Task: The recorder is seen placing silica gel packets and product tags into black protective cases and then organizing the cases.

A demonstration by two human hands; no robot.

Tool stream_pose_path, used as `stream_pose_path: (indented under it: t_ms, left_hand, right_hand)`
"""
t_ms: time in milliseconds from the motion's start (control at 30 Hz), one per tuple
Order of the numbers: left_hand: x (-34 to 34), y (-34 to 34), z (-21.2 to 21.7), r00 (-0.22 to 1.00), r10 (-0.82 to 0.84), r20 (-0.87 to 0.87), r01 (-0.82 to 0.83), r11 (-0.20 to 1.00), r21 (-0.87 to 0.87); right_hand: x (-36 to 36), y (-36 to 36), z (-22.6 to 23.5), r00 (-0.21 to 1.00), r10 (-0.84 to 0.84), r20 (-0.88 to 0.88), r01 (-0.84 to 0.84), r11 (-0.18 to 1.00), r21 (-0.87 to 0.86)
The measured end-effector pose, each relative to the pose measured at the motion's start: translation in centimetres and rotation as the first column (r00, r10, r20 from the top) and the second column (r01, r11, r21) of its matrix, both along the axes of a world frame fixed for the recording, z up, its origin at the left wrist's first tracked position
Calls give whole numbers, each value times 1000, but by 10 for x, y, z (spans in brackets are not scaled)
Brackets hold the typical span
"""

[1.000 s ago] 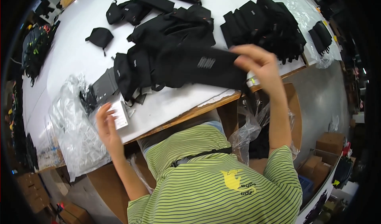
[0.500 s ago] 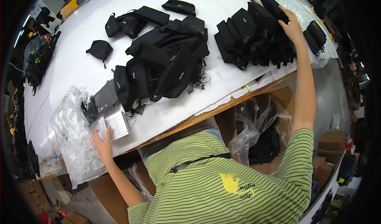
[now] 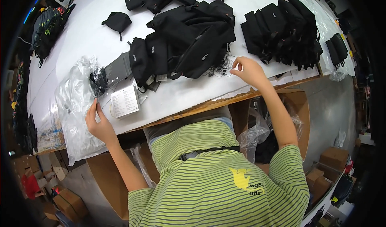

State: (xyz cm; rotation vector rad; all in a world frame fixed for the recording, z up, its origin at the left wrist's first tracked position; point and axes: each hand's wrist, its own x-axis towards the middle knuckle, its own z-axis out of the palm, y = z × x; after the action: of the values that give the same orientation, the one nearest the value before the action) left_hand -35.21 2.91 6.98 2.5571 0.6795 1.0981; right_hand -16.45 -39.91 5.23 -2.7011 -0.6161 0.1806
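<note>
Right hand [image 3: 250, 72], one: mine, thumb and forefinger curled toward each other with a small gap showing; I cannot tell whether a cord is caught between the tips.
Thin black cords [image 3: 219, 69], one tangle, strands past counting: just left of my right fingertips, the nearer hand; tangled, so no single long axis.
Left hand [image 3: 100, 124], one: mine, fingers partly extended, their tips at the dark bundle's lower end; grip on it, cannot tell.
Dark bundle [image 3: 99, 81], one: beyond my left fingertips, long axis running away from me, beside the clear plastic bag [image 3: 76, 106], one.
White box [image 3: 125, 101], one: right of my left hand.
Grey flat pieces [image 3: 117, 71], overlapping, uncounted.
Black pouches: one lying apart [image 3: 118, 22]; central heap [image 3: 193, 30] and right-hand row [image 3: 277, 28], each several, overlapped, no sure count.
</note>
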Motion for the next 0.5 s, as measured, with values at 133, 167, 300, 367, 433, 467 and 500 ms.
stream_pose_path:
  t_ms: [133, 167, 300, 367, 433, 467, 500]
  left_hand:
    - [-8, -59, 16, 945, -312, 101, 304, 949, 88]
    - [-12, -74, 7, 908, -414, 62, 409, 909, 78]
    - [-12, -131, -34, 714, -685, -143, 682, 727, -79]
    - [-8, -143, -45, 661, -734, -157, 712, 680, -175]
    - [-4, -148, -53, 630, -759, -164, 631, 623, -463]
    - [1, -149, -51, 693, -698, -181, 520, 658, -544]
    - [10, -146, -51, 677, -691, -252, 466, 668, -581]
  right_hand:
    - [-1, 3, -29, 946, -307, -103, 316, 944, 93]
    - [0, 4, -34, 927, -357, -113, 372, 913, 167]
    - [-5, 6, -52, 955, -259, -144, 287, 927, 243]
    - [-9, 7, -49, 946, -300, -122, 320, 925, 207]
    - [-7, -4, -50, 943, -312, -119, 330, 921, 206]
    - [-6, -12, -50, 938, -326, -116, 344, 914, 216]
    - [-5, -22, -51, 939, -324, -117, 343, 916, 210]
